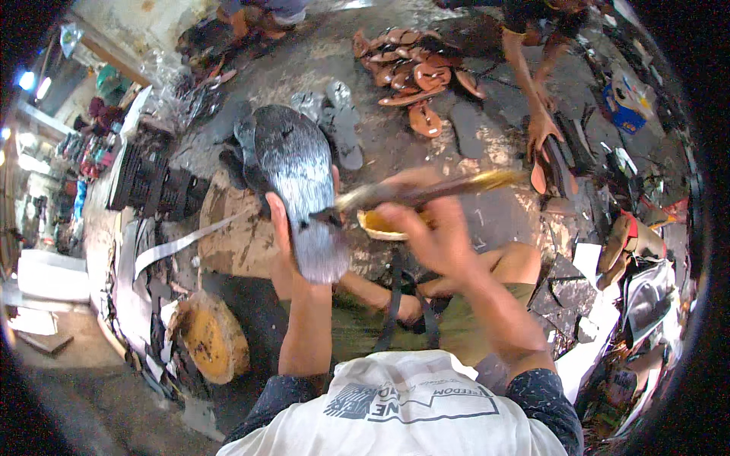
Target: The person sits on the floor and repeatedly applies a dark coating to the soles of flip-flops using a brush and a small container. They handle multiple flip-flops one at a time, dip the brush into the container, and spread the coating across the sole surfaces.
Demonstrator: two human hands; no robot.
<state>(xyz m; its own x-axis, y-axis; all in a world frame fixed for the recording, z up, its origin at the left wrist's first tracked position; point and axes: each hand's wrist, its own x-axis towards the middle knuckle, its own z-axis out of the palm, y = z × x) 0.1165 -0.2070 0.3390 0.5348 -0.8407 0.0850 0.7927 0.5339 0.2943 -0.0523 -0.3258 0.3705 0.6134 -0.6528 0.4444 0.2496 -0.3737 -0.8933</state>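
Note:
My left hand (280, 235) holds up a black sandal sole (293, 167), its fingers wrapped around the edges and its broad face turned up. That face looks streaked and shiny. My right hand (437, 232), blurred by motion, grips a brush (479, 185) with a yellowish handle end. The brush's dark tip touches or hovers just over the sole's narrower near part; I cannot tell which. Below the right hand sits a shallow bowl (384, 228) with something yellow in it, partly hidden by the fingers.
Brown sandal soles (414, 72) lie heaped ahead, with grey soles (342, 129) left of them. At the far right a co-worker's hand (541, 129) touches a brown sole. A round wooden block (215, 338) stands at left; black soles (144, 182) lie farther out. Scraps (570, 292) litter the right.

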